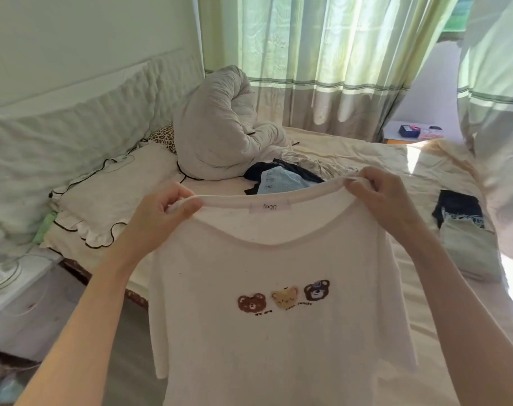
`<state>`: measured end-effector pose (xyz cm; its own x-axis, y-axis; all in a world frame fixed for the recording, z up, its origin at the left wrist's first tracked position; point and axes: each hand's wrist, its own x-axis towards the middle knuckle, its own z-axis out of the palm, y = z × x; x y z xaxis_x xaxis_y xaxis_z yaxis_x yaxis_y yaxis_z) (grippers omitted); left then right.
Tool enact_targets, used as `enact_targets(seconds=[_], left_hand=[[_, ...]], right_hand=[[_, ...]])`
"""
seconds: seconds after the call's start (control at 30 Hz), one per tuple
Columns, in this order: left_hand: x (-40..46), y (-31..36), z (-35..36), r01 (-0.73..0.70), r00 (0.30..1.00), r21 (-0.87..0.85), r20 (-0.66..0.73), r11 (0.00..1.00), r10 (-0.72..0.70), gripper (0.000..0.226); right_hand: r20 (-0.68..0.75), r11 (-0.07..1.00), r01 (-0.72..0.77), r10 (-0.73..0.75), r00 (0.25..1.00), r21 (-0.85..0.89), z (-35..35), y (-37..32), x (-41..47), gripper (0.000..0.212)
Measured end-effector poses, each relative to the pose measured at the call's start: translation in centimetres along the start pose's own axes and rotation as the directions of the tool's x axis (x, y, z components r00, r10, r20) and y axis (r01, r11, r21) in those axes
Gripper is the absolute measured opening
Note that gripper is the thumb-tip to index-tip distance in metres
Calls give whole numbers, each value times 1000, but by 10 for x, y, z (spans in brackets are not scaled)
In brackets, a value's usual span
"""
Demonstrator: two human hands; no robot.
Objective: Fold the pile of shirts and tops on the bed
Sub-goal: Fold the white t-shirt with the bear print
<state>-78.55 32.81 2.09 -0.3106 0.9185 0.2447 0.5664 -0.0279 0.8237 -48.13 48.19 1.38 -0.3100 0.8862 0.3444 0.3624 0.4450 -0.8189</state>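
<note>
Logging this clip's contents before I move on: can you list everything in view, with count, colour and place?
T-shirt: one, white with three bear faces, held up by the neckline.
Unfolded pile: one, dark and light blue tops, bed centre, behind the T-shirt.
Folded stack: one, pale green with dark items behind, bed right.
Quilt: one, grey, rolled, at the bed's head.
Pillow: one, cream, black-piped ruffle, left.
Leopard pillow: one, partly hidden behind the quilt.
Curtains: pale green, behind the bed.
Bed: one, cream sheet.
Left hand: gripping the neckline's left.
Right hand: gripping the neckline's right.
</note>
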Motion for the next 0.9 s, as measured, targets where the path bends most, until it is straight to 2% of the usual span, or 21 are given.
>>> enact_targets(seconds=[0.13, 0.23, 0.33, 0.47, 0.73, 0.9], left_hand=[[60, -62, 34, 86, 994, 46, -78, 995, -82, 33], [112, -117, 66, 161, 982, 93, -115, 983, -150, 46], [163, -179, 103, 246, 962, 194, -164, 950, -216, 55], [226, -265, 150, 355, 934, 357, -174, 864, -312, 54], [302, -397, 231, 278, 959, 668, -146, 691, -245, 45], [328, -446, 262, 291, 934, 750, -88, 594, -347, 47]], right_hand=[[59, 993, -46, 52, 997, -108, 40, 58, 56, 24], [121, 977, -131, 153, 981, -170, 81, 119, 106, 29], [184, 954, -178, 225, 957, -242, 132, 189, 153, 34], [228, 940, -153, 228, 946, -305, 200, 286, 196, 39], [221, 909, -227, 316, 923, -350, 291, 426, 242, 42], [206, 864, -290, 398, 894, -411, 323, 474, 246, 40]])
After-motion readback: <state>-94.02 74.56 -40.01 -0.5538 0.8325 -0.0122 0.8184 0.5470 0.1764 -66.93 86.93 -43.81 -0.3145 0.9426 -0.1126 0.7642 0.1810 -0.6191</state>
